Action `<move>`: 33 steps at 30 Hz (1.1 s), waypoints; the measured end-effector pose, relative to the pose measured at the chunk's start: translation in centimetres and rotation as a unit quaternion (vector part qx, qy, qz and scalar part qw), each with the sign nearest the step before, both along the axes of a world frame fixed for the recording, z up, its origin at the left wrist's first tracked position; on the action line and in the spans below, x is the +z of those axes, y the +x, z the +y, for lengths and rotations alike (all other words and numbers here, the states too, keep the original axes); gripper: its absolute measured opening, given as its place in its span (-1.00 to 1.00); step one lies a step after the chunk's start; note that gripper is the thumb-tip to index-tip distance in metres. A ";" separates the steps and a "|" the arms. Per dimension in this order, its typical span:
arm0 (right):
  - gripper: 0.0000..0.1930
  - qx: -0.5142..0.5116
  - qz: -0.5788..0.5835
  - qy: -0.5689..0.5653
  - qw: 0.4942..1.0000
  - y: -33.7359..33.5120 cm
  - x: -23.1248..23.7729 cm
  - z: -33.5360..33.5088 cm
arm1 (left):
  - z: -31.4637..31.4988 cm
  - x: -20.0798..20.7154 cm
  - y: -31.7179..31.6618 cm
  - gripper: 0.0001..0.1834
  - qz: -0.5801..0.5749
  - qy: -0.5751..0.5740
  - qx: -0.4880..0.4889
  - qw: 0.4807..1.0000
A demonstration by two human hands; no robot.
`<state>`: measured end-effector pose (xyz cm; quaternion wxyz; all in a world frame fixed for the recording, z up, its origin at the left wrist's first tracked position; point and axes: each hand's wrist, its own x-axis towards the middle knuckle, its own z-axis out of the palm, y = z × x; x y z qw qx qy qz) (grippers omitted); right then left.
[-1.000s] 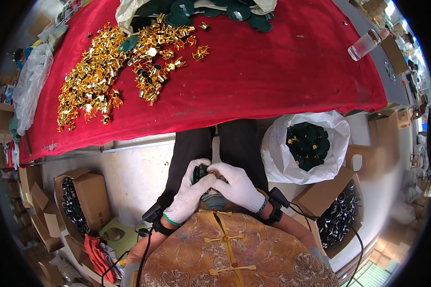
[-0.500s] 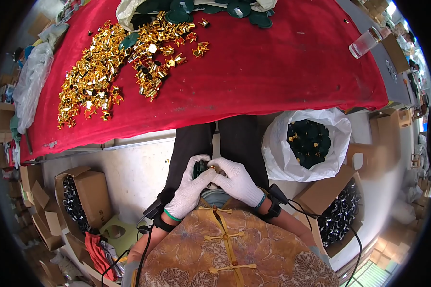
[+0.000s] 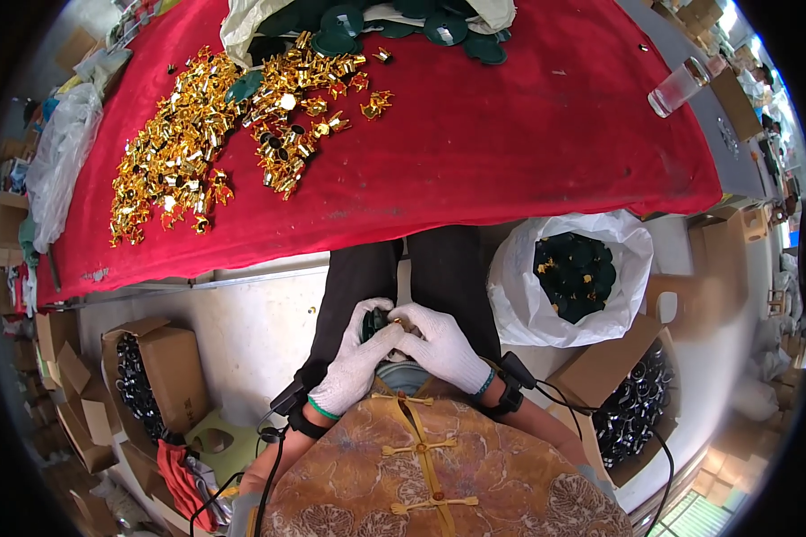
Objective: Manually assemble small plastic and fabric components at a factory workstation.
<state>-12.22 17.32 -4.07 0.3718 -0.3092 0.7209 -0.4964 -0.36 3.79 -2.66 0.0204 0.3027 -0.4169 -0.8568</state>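
Observation:
My gloved left hand [image 3: 353,365] is closed around a few dark green discs [image 3: 372,324], held low between my knees. My gloved right hand [image 3: 441,347] meets it there, thumb and fingers pinched on a small gold pronged piece [image 3: 398,321], mostly covered by the fingertips. The two thumbs lie close together. Whether the gold piece is joined to a disc cannot be made out. On the red-covered table [image 3: 510,134] ahead lies a heap of similar gold pieces [image 3: 166,157]. Green discs [image 3: 445,27] spill from a pale sack [image 3: 239,31] at the far edge.
Right of my knees stands a white sack [image 3: 521,309] of green discs with gold bits. Cardboard boxes of shiny black parts flank me, one left [image 3: 175,376] and one right [image 3: 604,358]. A clear glass [image 3: 679,88] is at the table's far right. Cables hang from both wrists.
The view has shifted slightly, so the table and the sack sit a little lower. Both hands keep nearly the same pose, with slight movement of the right fingers over the gold piece.

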 end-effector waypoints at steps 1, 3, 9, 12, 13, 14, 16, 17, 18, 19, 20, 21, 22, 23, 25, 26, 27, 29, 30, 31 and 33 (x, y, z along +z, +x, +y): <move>-0.66 -0.001 0.000 -0.004 1.000 0.0 -0.1 0.0 | 0.0 -0.1 0.0 -0.66 0.000 0.001 0.001 1.000; -0.66 -0.001 0.003 -0.004 1.000 0.0 -0.1 -0.1 | -0.1 -0.2 0.0 -0.66 0.002 -0.011 -0.002 1.000; -0.66 0.001 0.002 -0.001 1.000 -0.2 -0.2 -0.1 | -0.1 -0.2 -0.1 -0.66 0.015 -0.010 -0.002 1.000; -0.66 0.002 -0.002 -0.001 1.000 -0.2 -0.3 -0.1 | -0.1 -0.4 0.0 -0.66 0.012 -0.011 -0.002 1.000; -0.66 0.002 -0.005 -0.003 1.000 -0.2 -0.3 -0.1 | -0.1 -0.4 0.0 -0.66 0.012 -0.011 -0.002 1.000; -0.66 0.002 -0.005 -0.003 1.000 -0.2 -0.3 -0.1 | -0.1 -0.4 0.0 -0.65 0.013 -0.005 -0.001 1.000; -0.66 0.001 0.006 -0.003 1.000 -0.1 -0.2 -0.1 | -0.1 -0.4 0.0 -0.64 0.013 0.002 0.000 1.000; -0.66 0.001 0.007 -0.004 1.000 -0.1 -0.2 -0.1 | -0.1 -0.4 0.1 -0.64 0.015 -0.001 -0.001 1.000; -0.66 0.002 0.005 -0.002 1.000 -0.1 -0.2 -0.1 | -0.1 -0.5 0.1 -0.64 0.016 -0.003 -0.003 1.000; -0.66 0.002 0.004 -0.001 1.000 -0.1 -0.2 0.0 | -0.1 -0.5 0.1 -0.64 0.016 -0.004 -0.003 1.000; -0.66 0.002 0.004 -0.001 1.000 -0.1 -0.2 0.0 | -0.1 -0.4 0.1 -0.64 0.015 -0.006 -0.004 1.000; -0.66 0.001 0.006 -0.004 1.000 0.0 -0.2 0.0 | -0.1 -0.4 0.1 -0.64 0.014 -0.009 -0.005 1.000; -0.66 0.000 0.009 -0.007 1.000 0.0 -0.3 0.0 | 0.0 -0.3 0.1 -0.64 0.014 -0.009 -0.005 1.000; -0.66 -0.001 0.009 -0.007 1.000 0.0 -0.3 0.0 | 0.0 -0.3 0.1 -0.64 0.013 -0.010 -0.006 1.000; -0.66 0.000 0.004 -0.007 1.000 -0.1 -0.2 0.0 | 0.0 -0.4 0.1 -0.64 0.012 -0.010 -0.007 1.000; -0.66 0.000 0.004 -0.007 1.000 -0.1 -0.2 0.0 | 0.0 -0.4 0.1 -0.63 0.013 -0.011 -0.006 1.000; -0.66 0.003 0.010 -0.007 1.000 -0.1 -0.2 0.0 | 0.0 -0.5 0.1 -0.63 0.014 -0.012 -0.005 1.000; -0.66 0.005 0.015 -0.007 1.000 -0.1 -0.2 -0.1 | -0.1 -0.5 0.2 -0.63 0.011 -0.012 -0.005 1.000; -0.66 0.002 0.006 -0.007 1.000 -0.1 -0.2 -0.1 | 0.0 -0.6 0.2 -0.63 0.008 -0.013 -0.006 1.000; -0.66 0.000 -0.004 -0.008 1.000 -0.1 -0.3 -0.1 | -0.1 -0.6 0.2 -0.63 0.007 -0.012 -0.006 1.000; -0.66 -0.001 0.000 -0.009 1.000 -0.1 -0.4 -0.1 | -0.1 -0.7 0.1 -0.63 0.008 -0.023 -0.010 1.000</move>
